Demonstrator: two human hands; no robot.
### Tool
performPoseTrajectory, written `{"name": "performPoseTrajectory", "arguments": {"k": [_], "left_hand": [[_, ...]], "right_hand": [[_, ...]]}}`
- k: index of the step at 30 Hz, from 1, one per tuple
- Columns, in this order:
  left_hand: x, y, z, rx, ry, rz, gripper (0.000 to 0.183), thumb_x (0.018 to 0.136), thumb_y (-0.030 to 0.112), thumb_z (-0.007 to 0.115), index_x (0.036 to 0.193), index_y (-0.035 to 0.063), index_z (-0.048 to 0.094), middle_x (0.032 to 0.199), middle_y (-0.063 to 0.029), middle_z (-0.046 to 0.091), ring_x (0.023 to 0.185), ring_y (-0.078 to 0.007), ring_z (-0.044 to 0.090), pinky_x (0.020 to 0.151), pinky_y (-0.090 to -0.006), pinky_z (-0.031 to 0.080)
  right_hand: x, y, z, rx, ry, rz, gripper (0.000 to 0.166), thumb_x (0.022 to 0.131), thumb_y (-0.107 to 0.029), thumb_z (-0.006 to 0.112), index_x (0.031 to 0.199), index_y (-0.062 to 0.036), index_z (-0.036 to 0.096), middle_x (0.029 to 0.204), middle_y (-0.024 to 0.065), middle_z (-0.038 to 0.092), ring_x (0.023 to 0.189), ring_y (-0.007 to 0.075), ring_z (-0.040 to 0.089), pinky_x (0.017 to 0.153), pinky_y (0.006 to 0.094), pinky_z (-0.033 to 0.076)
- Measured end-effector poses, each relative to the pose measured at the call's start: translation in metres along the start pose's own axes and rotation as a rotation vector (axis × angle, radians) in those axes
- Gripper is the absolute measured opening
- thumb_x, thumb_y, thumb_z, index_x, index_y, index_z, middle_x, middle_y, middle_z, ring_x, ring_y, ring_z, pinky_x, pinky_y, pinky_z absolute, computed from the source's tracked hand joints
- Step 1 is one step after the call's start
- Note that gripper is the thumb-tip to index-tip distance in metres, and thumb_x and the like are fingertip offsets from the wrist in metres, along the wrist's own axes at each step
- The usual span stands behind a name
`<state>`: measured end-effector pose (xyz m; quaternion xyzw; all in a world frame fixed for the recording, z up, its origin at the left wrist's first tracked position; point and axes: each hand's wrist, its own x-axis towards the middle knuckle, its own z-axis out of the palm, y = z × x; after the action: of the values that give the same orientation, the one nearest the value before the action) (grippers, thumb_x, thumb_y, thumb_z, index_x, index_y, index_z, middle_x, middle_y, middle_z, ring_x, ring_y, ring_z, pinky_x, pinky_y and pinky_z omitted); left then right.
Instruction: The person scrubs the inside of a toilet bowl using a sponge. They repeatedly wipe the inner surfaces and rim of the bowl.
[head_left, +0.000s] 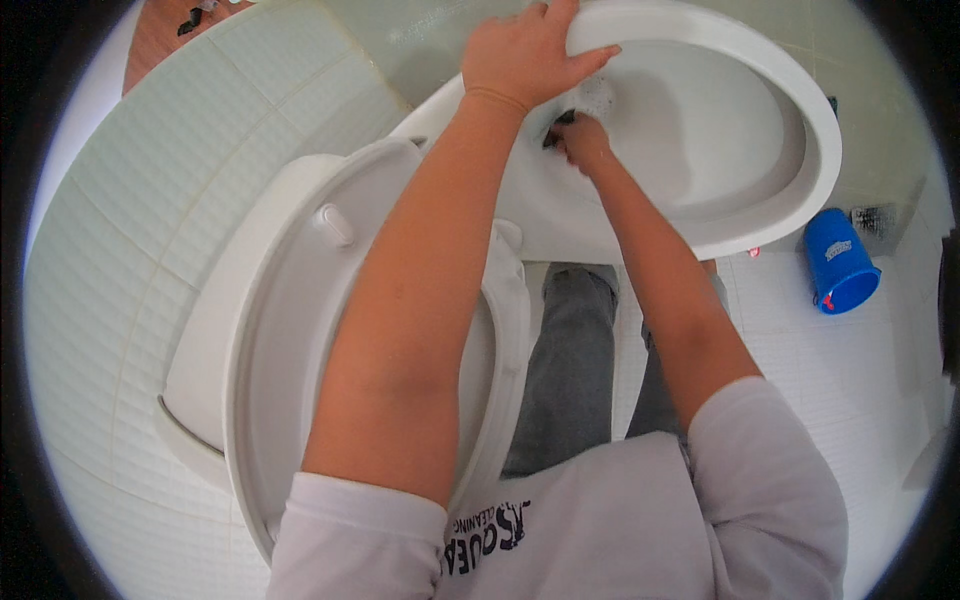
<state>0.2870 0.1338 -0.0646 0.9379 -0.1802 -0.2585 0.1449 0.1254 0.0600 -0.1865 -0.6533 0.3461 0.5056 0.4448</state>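
Observation:
A white ceramic toilet bowl (821, 142) lies before me. My left hand (521, 56) rests on its rim, thumb spread over the inner edge and the fingers partly cut off by the top of the picture. Down inside the bowl, my right hand (585, 141) is closed around a dark scouring pad (559, 127) near the drain end. Some foam (598, 97) clings to the bowl wall just beyond that hand. The raised toilet seat (510, 352) and lid (292, 315) stand behind my left forearm.
The toilet tank (217, 300) backs onto a tiled wall (135, 247). A blue bucket (836, 255) lies on its side on the white tiled floor (817, 390), with something red in its mouth. Dark small items (191, 22) sit on a brown surface (154, 45) at upper left.

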Motion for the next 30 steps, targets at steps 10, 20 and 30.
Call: {"name": "performPoseTrajectory", "arguments": {"k": [10, 20, 30], "left_hand": [[0.004, 0.011, -0.001, -0.009, -0.005, 0.031, 0.056, 0.077, 0.056, 0.056, 0.105, 0.0077, 0.054, 0.082, -0.0162, 0.063, 0.068, -0.0340, 0.063, 0.061, -0.0429, 0.050], [0.003, -0.002, 0.011, 0.125, 0.086, 0.013, 0.060, 0.075, 0.069, 0.053, 0.103, 0.0163, 0.055, 0.079, -0.0089, 0.067, 0.064, -0.0246, 0.066, 0.052, -0.0366, 0.051], [0.013, 0.018, 0.012, 0.117, 0.152, 0.107, 0.057, 0.073, 0.067, 0.056, 0.100, 0.0161, 0.057, 0.076, -0.0068, 0.067, 0.059, -0.0221, 0.065, 0.050, -0.0333, 0.050]], "right_hand": [[0.038, 0.029, -0.006, 0.045, 0.087, 0.071, 0.019, 0.083, -0.020, 0.059, 0.084, -0.0031, 0.051, 0.056, 0.0060, 0.053, 0.040, 0.0188, 0.047, 0.036, 0.0336, 0.038], [0.009, -0.003, 0.000, 0.159, -0.012, 0.051, 0.018, 0.080, -0.022, 0.060, 0.084, -0.0054, 0.058, 0.058, 0.0085, 0.059, 0.042, 0.0218, 0.055, 0.040, 0.0344, 0.044], [0.089, 0.091, -0.009, -0.502, 0.654, -0.508, 0.028, 0.082, -0.024, 0.061, 0.100, -0.0027, 0.058, 0.077, 0.0168, 0.062, 0.070, 0.0291, 0.063, 0.064, 0.0425, 0.048]]}}
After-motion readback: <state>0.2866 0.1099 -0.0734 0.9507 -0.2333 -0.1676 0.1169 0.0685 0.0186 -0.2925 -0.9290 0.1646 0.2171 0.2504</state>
